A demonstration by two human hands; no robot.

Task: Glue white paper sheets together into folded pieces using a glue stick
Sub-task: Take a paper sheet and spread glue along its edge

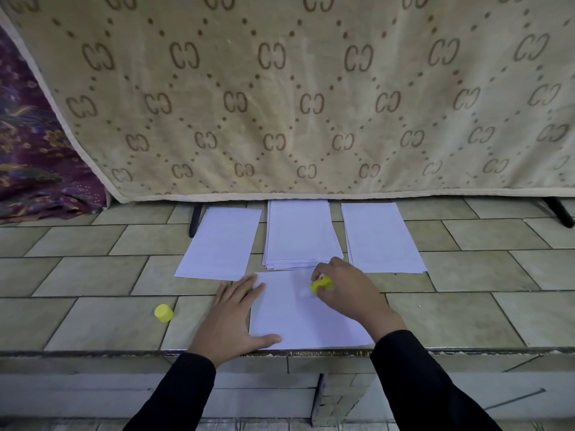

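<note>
A white paper sheet (298,318) lies on the tiled floor just behind a step edge. My left hand (233,318) lies flat with straight fingers on the sheet's left edge. My right hand (345,290) grips a yellow glue stick (321,284), its tip down on the upper right part of the sheet. The yellow cap (163,312) lies on the floor to the left, apart from the paper. Behind the sheet are a single sheet (219,244) at the left, a stack of sheets (300,234) in the middle and more sheets (381,237) at the right.
A beige patterned blanket (295,98) hangs across the back, its hem just above the far papers. Purple patterned fabric (34,144) lies at the far left. Dark legs (194,220) (560,213) stand under the blanket. The tiled step edge (311,353) runs in front of the sheet.
</note>
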